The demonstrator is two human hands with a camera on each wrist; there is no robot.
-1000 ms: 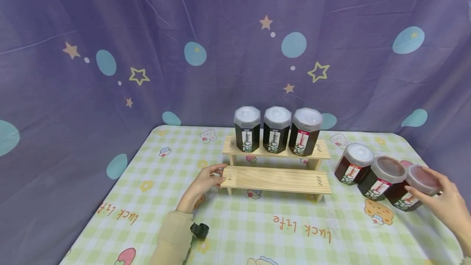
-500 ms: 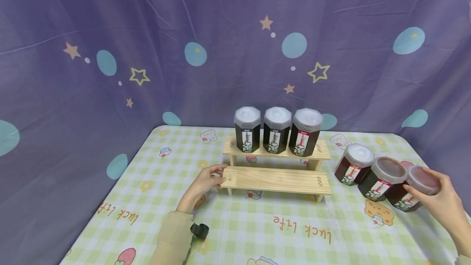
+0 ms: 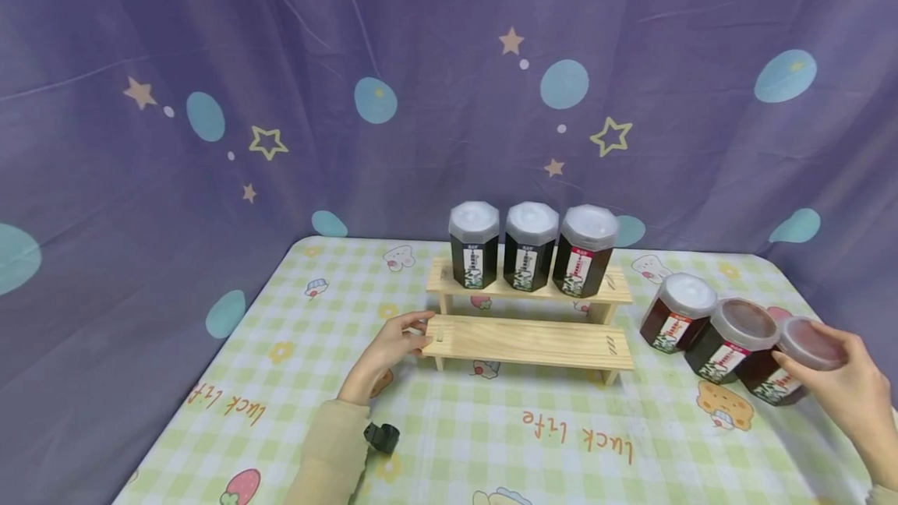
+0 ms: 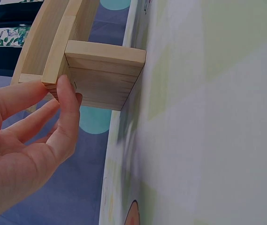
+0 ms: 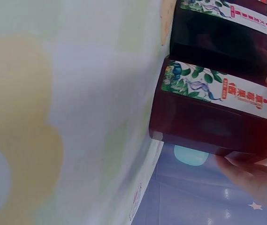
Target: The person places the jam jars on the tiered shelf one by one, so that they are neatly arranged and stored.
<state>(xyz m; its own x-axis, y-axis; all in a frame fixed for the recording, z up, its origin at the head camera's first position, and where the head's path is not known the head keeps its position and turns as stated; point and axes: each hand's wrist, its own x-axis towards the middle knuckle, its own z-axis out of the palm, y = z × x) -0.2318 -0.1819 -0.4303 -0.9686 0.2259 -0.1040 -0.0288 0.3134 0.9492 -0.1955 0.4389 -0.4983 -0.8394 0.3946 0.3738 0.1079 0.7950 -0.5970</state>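
The left hand [image 3: 393, 345] pinches a wooden stand [image 3: 526, 340]; the right hand [image 3: 845, 380] grips the end jar [image 3: 779, 384]

The left hand has its thumb and index finger pressed together on the left end of the stand's lower board, the other fingers bent beneath, as the left wrist view shows. The right hand is curled round the top of the end jar, thumb on one side and fingers on the other, at the right of the table. That jar stands on the tablecloth [image 3: 491, 435], its contents dark red, its lid pinkish and see-through; the right wrist view shows a white label with red lettering and printed leaves.

Right beside it, on its left, is the middle jar [image 3: 733, 341], darker, with a pink-edged label. Next along comes the white-lidded jar [image 3: 679, 314], near the right end of the stand.

The stand has two steps of pale wood. On the upper board [image 3: 617, 284] three jars stand upright in a row: the left shelf jar [image 3: 473, 248] and the centre shelf jar [image 3: 531, 248] with dark-topped labels, the right shelf jar [image 3: 585, 252] with a red-topped one. All three have whitish lids.

Below the left wrist, by a pale sleeve [image 3: 330, 443], shows a small black device [image 3: 383, 438]. The cloth is green-and-white check with cartoon prints and orange lettering. Behind the table hangs a purple curtain [image 3: 435, 146] with stars and blue ovals
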